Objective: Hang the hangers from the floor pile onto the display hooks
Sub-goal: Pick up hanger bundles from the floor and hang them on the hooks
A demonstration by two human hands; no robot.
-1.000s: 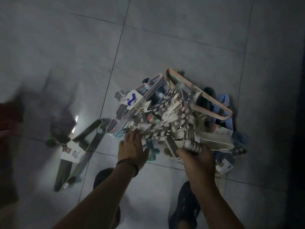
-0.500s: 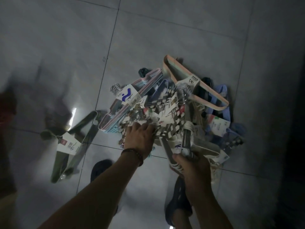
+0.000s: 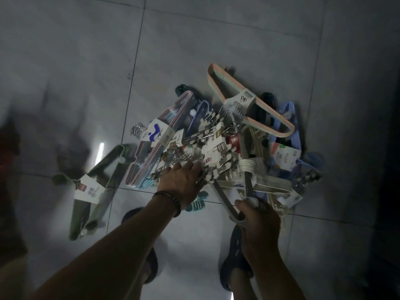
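The pile of hangers (image 3: 218, 146) lies on the tiled floor (image 3: 194, 50), just ahead of the person's shoes (image 3: 236, 265); the left hand (image 3: 180, 182) rests spread, fingers open, on the clip hangers at the pile's near edge; the right hand (image 3: 257, 217) is closed around the corner of a grey hanger bundle (image 3: 242, 191); a green hanger bundle (image 3: 95, 187) lies apart to the left; a pink hanger bundle (image 3: 244, 102) tops the far side.

Forearms (image 3: 121, 252) cut off below, labels (image 3: 283, 158) unreadable, right edge dark
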